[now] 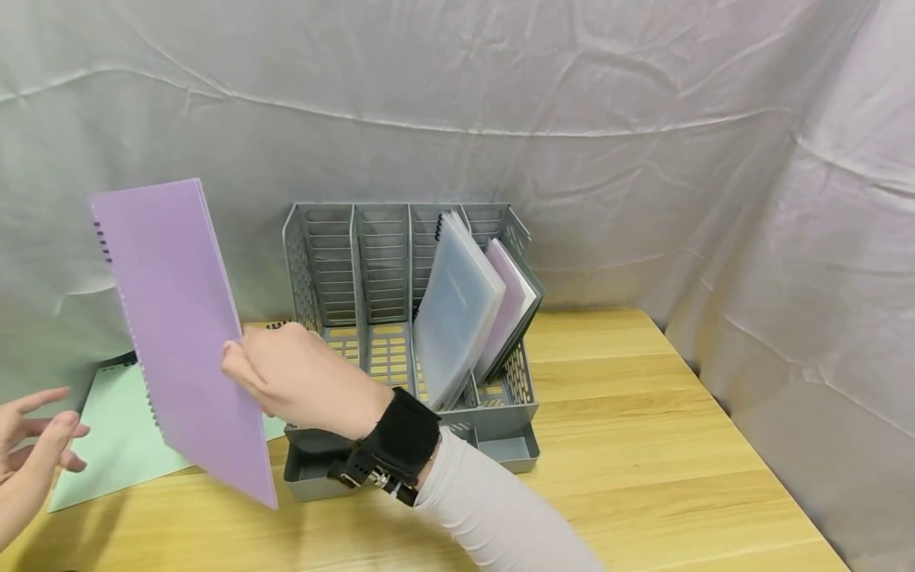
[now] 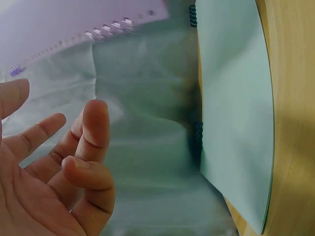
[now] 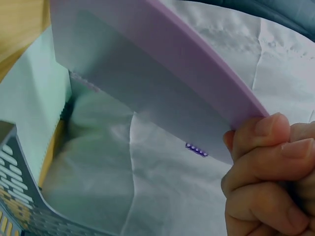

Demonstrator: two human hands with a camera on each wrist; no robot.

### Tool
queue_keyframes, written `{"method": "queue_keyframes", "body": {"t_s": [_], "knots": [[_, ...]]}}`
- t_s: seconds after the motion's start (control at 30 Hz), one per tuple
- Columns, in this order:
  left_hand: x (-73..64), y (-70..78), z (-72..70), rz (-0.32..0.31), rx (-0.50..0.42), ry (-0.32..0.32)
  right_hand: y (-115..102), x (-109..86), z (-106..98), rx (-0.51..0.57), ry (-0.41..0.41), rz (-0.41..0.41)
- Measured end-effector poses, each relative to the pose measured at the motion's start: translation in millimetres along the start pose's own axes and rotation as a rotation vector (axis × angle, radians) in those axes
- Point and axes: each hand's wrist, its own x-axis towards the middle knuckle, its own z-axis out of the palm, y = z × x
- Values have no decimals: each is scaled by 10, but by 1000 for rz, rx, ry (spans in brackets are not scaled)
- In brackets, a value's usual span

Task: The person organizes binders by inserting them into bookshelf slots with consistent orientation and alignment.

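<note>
A purple spiral-bound notebook (image 1: 179, 318) is held up, tilted, above the left part of the table. My right hand (image 1: 300, 373) pinches its right edge between thumb and curled fingers. The notebook's binding faces left, toward my left hand (image 1: 36, 453), whose loosely spread fingers touch nothing. Beneath lies a mint green spiral-bound notebook (image 1: 114, 445), flat on the table, partly hidden by the purple one. To the right stands a grey desk file organizer (image 1: 411, 415) with upright slots; a translucent-covered blue notebook (image 1: 457, 302) leans in one of them.
In the organizer's rightmost slot lean a purple notebook (image 1: 506, 310) and a dark-covered notebook (image 1: 525, 322). Small open trays (image 1: 509, 451) sit along its front. A grey cloth (image 1: 608, 143) hangs behind the wooden table (image 1: 643, 445).
</note>
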Motion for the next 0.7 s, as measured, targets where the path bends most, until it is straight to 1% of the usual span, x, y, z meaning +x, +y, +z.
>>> {"method": "queue_keyframes", "body": {"t_s": [0.07, 0.1, 0.17, 0.27, 0.4, 0.5, 0.63, 0.7], "knots": [[12, 12, 27, -1, -5, 2, 26, -39, -17, 3, 46, -1], [16, 21, 43, 6, -11, 3, 37, -57, -26, -17, 69, -4], [22, 45, 79, 17, -26, 8, 57, -89, -46, -15, 107, -1], [36, 87, 117, 29, -62, -8, 80, -117, -77, 48, 125, 26], [52, 133, 143, 29, -64, -63, 93, -129, -96, 199, 128, 116], [55, 173, 168, 18, -33, -101, 94, -141, -100, 313, 155, 178], [56, 247, 201, 1, 58, -145, 102, -173, -127, 365, 171, 197], [67, 290, 214, -15, 121, -179, 112, -190, -144, 379, 170, 207]]}}
